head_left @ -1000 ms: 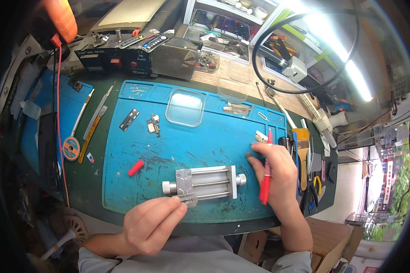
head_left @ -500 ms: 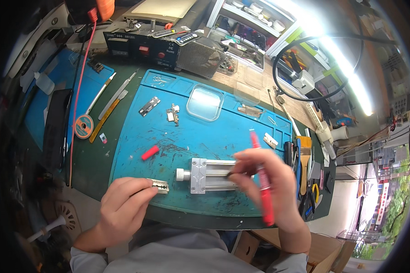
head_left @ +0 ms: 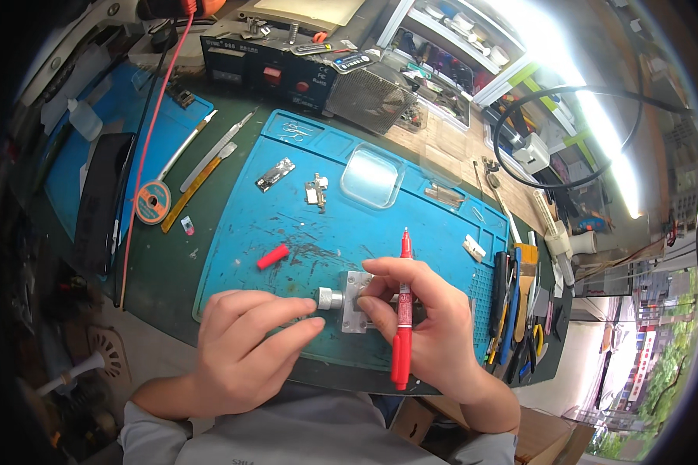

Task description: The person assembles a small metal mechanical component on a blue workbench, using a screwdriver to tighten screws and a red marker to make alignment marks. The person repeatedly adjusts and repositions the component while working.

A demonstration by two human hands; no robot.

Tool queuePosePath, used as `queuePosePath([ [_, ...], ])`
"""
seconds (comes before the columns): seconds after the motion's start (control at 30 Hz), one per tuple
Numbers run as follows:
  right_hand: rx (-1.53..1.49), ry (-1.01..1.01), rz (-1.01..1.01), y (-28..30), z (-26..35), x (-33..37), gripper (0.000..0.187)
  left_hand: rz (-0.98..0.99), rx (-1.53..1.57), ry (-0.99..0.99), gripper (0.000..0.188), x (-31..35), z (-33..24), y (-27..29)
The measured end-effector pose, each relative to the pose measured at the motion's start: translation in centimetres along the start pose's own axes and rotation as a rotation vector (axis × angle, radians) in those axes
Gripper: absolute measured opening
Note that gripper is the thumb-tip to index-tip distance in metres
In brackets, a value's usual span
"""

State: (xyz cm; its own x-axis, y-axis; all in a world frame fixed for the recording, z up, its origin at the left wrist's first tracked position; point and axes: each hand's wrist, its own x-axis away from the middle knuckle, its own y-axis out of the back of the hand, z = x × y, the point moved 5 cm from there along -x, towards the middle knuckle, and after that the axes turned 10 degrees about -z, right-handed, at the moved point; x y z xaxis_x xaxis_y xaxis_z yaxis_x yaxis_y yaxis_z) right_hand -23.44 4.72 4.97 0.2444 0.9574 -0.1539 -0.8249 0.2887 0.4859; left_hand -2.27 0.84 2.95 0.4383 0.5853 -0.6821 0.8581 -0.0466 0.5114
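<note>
An uncapped red marker point(head_left: 402, 341) is gripped in my right hand point(head_left: 434, 333), tip pointing away from me. That hand's thumb and index finger are closed in at the jaw plate of a silver metal clamp point(head_left: 351, 314), covering most of its rails. My left hand point(head_left: 248, 349) has curled fingers, with the fingertips right by the clamp's round knob point(head_left: 330, 299); contact is unclear. The left thumb and whatever those fingers hold are hidden. A loose red marker cap point(head_left: 273, 256) lies on the blue mat point(head_left: 233, 232), beyond my left hand.
Two small circuit parts point(head_left: 276, 175) and a clear shallow tray point(head_left: 372, 178) sit on the mat. Pliers, a brush point(head_left: 526, 267) and other tools line the right edge. At left are a scalpel point(head_left: 217, 151) and an orange spool point(head_left: 153, 203). A black device point(head_left: 287, 77) stands behind.
My right hand has moved left onto the clamp with the marker, now more upright. My left hand has moved right to the knob; the small blade-like piece at its fingers is out of sight.
</note>
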Motion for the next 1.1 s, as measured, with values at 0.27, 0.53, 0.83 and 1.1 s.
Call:
queuePosePath([
  [0.27,-0.011,0.098,0.012,0.0,-0.6,0.2,0.045,0.017,-0.018,0.039,0.040,-0.4,0.2,-1.5],
  [0.53,-0.045,0.060,-0.019,-0.6,-1.0,0.3,0.049,0.023,-0.048,0.006,0.040,-0.2,0.0,-1.7],
  [0.83,0.071,0.238,-0.089,-0.4,-0.4,0.1,0.048,0.077,-0.137,-0.145,0.039,-0.1,-0.6,-2.1],
  [1.1,0.076,0.357,-0.066,0.2,-0.3,0.4,0.051,0.091,-0.139,-0.142,0.039,0.0,-0.6,-2.1],
])
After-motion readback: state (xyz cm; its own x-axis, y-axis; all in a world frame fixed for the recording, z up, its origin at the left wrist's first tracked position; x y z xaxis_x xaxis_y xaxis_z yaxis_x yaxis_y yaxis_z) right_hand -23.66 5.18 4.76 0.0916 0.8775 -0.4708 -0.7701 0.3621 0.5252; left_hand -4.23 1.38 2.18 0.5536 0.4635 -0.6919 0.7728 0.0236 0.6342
